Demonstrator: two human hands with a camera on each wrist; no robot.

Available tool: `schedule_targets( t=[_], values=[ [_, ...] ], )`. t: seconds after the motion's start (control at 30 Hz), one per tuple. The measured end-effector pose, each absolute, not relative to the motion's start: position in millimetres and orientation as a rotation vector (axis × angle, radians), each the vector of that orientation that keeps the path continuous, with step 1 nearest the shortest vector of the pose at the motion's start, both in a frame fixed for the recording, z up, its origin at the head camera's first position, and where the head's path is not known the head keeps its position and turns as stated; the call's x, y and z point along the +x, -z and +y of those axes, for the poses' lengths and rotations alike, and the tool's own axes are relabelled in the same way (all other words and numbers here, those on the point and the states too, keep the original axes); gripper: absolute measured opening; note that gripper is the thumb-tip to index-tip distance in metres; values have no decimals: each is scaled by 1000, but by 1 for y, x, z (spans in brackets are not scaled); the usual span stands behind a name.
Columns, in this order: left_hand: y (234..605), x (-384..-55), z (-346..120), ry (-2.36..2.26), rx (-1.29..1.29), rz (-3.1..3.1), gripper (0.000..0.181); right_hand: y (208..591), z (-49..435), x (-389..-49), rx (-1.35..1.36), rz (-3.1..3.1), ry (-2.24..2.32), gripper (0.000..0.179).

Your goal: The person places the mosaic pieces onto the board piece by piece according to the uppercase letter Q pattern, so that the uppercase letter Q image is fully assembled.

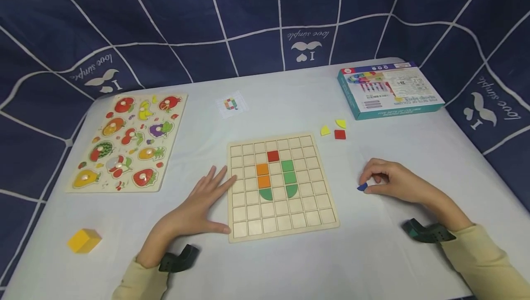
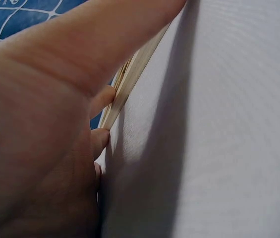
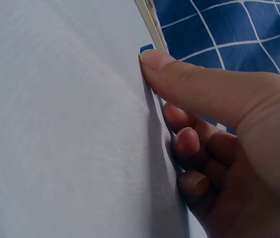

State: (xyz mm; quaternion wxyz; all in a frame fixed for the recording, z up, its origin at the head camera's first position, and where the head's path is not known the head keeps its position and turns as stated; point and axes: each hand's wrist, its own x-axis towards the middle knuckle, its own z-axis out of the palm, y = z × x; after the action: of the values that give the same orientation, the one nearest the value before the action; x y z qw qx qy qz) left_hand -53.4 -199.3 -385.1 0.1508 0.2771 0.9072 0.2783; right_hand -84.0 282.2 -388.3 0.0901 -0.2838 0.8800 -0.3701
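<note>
A wooden grid board (image 1: 268, 224) lies mid-table. In it sit a red square (image 1: 273, 156), two orange squares (image 1: 263, 181), two green squares (image 1: 287, 165) and two green quarter-round tiles (image 1: 266, 194). With fingers spread, my left hand (image 1: 198, 205) rests at the board's left edge; in the left wrist view fingertips (image 2: 100, 139) touch its side. To the right of the board, my right hand (image 1: 393, 181) pinches a small blue tile (image 1: 362, 187) at the tabletop. Thumb and fingers cover most of that tile, so its full shape is hidden.
Two yellow quarter-round tiles (image 1: 325, 130) and a loose red square (image 1: 340, 135) lie beyond the board's upper right corner. A picture card (image 1: 232, 105) is behind the board. Around stand a fruit puzzle (image 1: 132, 139), a yellow block (image 1: 84, 240) and a cardboard box (image 1: 391, 89).
</note>
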Motion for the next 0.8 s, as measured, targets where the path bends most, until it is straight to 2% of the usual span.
schedule_targets(
  t=[0.37,0.8],
  values=[
    [386,-53,-199,-805,801,2605,114,379,268,-86,-747,2684,1127,23],
    [383,-53,-200,-800,803,2593,114,366,213,-98,-664,2481,1350,16]
  ],
)
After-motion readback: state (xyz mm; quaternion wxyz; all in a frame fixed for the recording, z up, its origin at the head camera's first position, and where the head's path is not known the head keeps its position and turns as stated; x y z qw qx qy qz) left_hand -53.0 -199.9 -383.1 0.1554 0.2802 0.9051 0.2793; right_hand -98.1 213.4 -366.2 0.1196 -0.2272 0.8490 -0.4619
